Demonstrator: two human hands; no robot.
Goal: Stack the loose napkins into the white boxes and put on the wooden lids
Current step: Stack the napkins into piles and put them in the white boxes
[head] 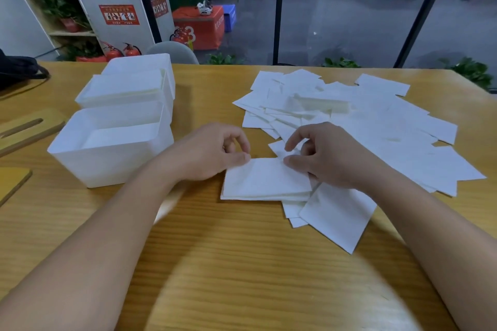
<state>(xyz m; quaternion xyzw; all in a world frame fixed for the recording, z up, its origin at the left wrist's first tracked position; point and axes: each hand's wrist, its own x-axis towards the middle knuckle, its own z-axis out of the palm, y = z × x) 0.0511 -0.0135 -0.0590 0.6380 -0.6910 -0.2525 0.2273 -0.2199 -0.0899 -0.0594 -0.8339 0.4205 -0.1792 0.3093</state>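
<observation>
A small squared stack of white napkins [265,183] lies on the wooden table in front of me. My left hand [212,153] pinches its top left corner between thumb and fingers. My right hand [325,156] pinches its top right corner, fingers curled. Many loose napkins [363,121] are spread over the right half of the table. Three white boxes stand in a row at the left: the near box [107,164] holds a few napkins, the middle box [126,91] is filled close to its rim, and the far box [139,63] is partly hidden behind it.
Two wooden lids lie at the left edge, one slotted [24,129] and one nearer me [10,183]. A black bag [18,70] sits at the far left. Bare wooden table [242,263] stretches toward me. A glass wall and plants stand beyond the far edge.
</observation>
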